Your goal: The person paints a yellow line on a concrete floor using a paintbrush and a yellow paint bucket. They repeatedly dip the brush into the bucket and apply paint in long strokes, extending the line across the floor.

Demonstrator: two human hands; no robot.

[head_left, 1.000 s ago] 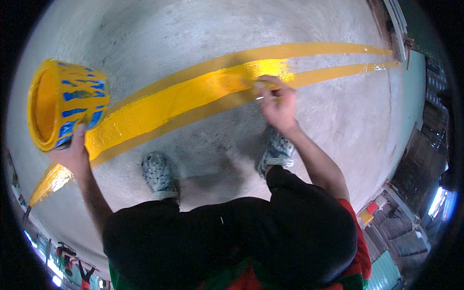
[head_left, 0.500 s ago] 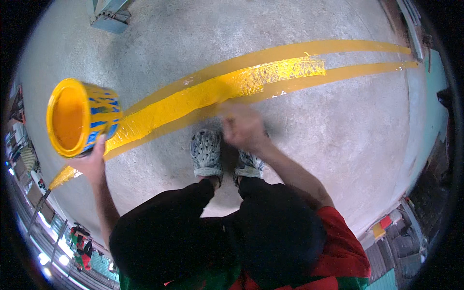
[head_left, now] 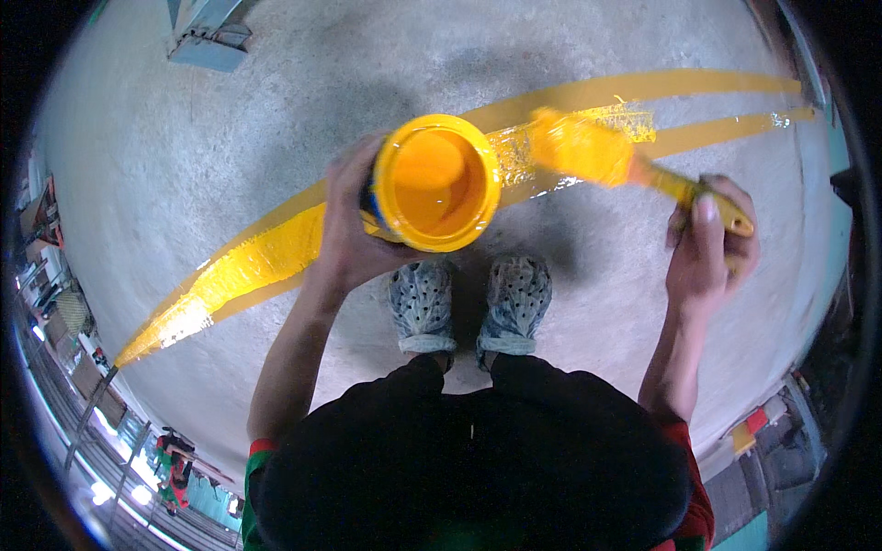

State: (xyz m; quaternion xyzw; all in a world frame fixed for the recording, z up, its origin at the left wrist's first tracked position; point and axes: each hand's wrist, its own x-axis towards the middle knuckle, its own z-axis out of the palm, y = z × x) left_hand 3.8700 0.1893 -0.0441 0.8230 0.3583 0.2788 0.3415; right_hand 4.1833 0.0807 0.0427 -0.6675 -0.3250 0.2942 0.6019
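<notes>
My left hand [head_left: 347,241] grips an open paint can [head_left: 435,182] full of yellow paint, held up in front of me over my feet. My right hand [head_left: 709,241] holds a paintbrush [head_left: 614,158] by its yellow handle, the paint-soaked bristles pointing left toward the can's rim, apart from it. Below them a wide wet yellow stripe [head_left: 266,259] runs across the grey concrete floor [head_left: 276,129], and a thinner yellow line [head_left: 726,124] runs beside it at the right.
My two grey perforated clogs [head_left: 470,303] stand just below the stripe. A grey metal base [head_left: 207,37] sits on the floor at the top left. Cluttered shelving and equipment curve along the left and right rims.
I have stood up from the stripe. The left hand brought the can from the far left to the centre, and the right hand lifted the brush off the floor toward the right.
</notes>
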